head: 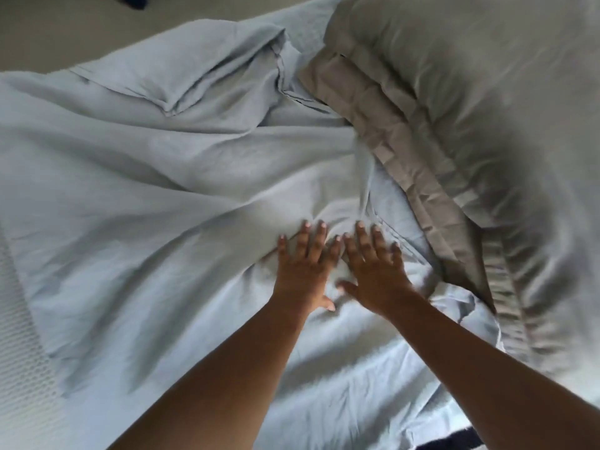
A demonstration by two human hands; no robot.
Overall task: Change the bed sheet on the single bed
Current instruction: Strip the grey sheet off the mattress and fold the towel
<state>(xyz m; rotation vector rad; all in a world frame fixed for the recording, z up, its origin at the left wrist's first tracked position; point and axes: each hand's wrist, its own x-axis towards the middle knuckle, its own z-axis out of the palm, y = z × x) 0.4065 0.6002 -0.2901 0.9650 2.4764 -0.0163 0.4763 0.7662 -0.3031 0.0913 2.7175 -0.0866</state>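
- Left hand (303, 266) and right hand (376, 272), fingers straight, press flat at centre frame.
- Rumpled pale blue cotton bed sheet (156, 177) fills the left and centre.
- Grey, seemingly ruffle-edged pillow (470, 102) upper right.

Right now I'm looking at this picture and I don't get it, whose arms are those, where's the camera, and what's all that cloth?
There is no machine here. The camera sits on a person's head and looks forward and down, so the two bare arms reaching in from the bottom are the wearer's own. The left hand and the right hand lie side by side with straight, spread fingers, pressing flat on a wrinkled pale blue bed sheet. Neither hand holds anything. To the right lies a bulky grey pillow with a pleated edge. At the far left a strip of white textured mattress shows uncovered.
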